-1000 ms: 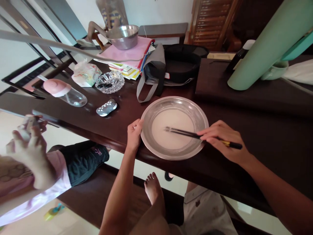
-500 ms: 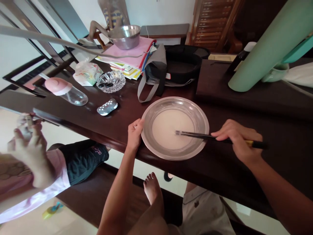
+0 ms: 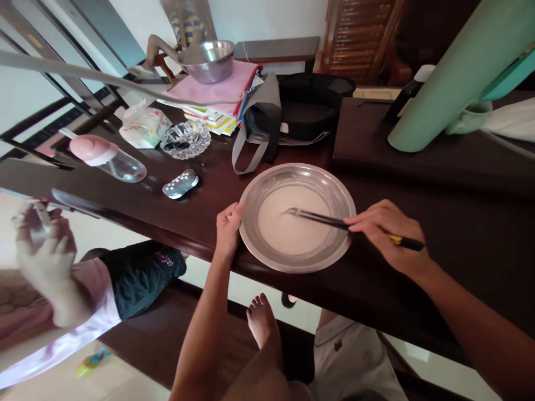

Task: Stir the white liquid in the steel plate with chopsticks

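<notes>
A wide metal basin (image 3: 343,189) rests on the dark wooden table, near its front edge. Pale, milky liquid (image 3: 288,234) covers its bottom. My left hand (image 3: 228,225) grips the basin's left rim, thumb on top and fingers curled at the side. In my right hand (image 3: 390,234) is a pair of dark chopsticks (image 3: 320,217), held over the right rim. Their silvery tips dip into the liquid near its middle, and the gold-banded black ends stick out behind the hand.
Beyond the basin lie a black and grey bag (image 3: 309,108), a glass dish (image 3: 188,139), a game controller (image 3: 180,184) and a pink-topped bottle (image 3: 108,156). A steel bowl (image 3: 211,64) sits on stacked folders. A green cylinder (image 3: 451,83) stands right. Another person's hands (image 3: 44,245) are at left.
My right hand has moved left with the chopsticks, and their tips have shifted left and slightly up through the liquid. The left hand stays on the rim.
</notes>
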`<state>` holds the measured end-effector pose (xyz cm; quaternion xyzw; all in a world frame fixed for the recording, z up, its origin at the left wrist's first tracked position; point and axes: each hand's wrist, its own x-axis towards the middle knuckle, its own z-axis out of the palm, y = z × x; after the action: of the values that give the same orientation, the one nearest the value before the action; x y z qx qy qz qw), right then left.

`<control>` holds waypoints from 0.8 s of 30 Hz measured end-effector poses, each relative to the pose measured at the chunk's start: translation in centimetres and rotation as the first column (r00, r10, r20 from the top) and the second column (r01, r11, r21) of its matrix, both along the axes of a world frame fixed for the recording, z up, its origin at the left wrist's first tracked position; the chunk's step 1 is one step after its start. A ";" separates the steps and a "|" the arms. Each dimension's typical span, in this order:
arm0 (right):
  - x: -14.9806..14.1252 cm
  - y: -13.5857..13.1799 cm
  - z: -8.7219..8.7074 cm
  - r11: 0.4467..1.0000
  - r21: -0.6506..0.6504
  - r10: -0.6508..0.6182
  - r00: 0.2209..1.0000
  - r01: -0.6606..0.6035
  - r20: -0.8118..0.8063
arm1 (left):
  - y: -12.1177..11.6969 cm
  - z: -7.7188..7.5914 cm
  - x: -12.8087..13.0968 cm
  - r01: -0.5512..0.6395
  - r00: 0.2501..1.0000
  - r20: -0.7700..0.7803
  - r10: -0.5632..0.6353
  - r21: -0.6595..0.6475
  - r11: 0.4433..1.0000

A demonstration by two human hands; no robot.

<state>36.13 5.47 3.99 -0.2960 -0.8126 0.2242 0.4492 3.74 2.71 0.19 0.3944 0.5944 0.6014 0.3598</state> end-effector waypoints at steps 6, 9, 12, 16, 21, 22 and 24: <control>0.0 -0.2 -0.1 0.996 -0.006 0.087 0.995 -0.088 -0.046 | 0.0 -0.2 -0.1 0.010 1.000 0.002 -0.010 -0.006 1.000; -0.2 -0.2 0.0 0.999 -0.001 0.040 0.999 -0.040 0.021 | -0.1 -0.3 -0.1 0.008 1.000 0.006 -0.008 0.001 1.000; 0.0 -0.1 -0.1 0.997 -0.024 -0.069 0.991 0.067 -0.115 | -0.1 -0.3 -0.1 0.017 1.000 0.009 -0.017 -0.007 1.000; -0.2 -0.3 -0.1 0.994 0.004 0.106 0.993 -0.106 -0.044 | -0.1 -0.2 -0.1 0.013 1.000 0.012 -0.013 -0.017 1.000; -0.2 -0.4 0.0 0.995 0.015 -0.100 0.992 0.102 -0.073 | -0.1 -0.1 0.0 0.013 1.000 0.005 -0.013 -0.012 1.000; -0.2 -0.4 0.0 0.996 0.010 -0.089 0.991 0.090 -0.102 | -0.2 -0.1 0.0 0.017 1.000 -0.002 -0.017 -0.010 1.000; -0.2 -0.5 0.1 1.000 0.013 0.015 0.997 -0.014 -0.077 | -0.2 -0.2 0.0 0.022 1.000 -0.012 -0.022 -0.008 1.000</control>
<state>35.89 4.96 4.09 -0.2784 -0.7982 0.2339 0.4802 3.72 2.54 0.01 0.4031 0.5945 0.5929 0.3641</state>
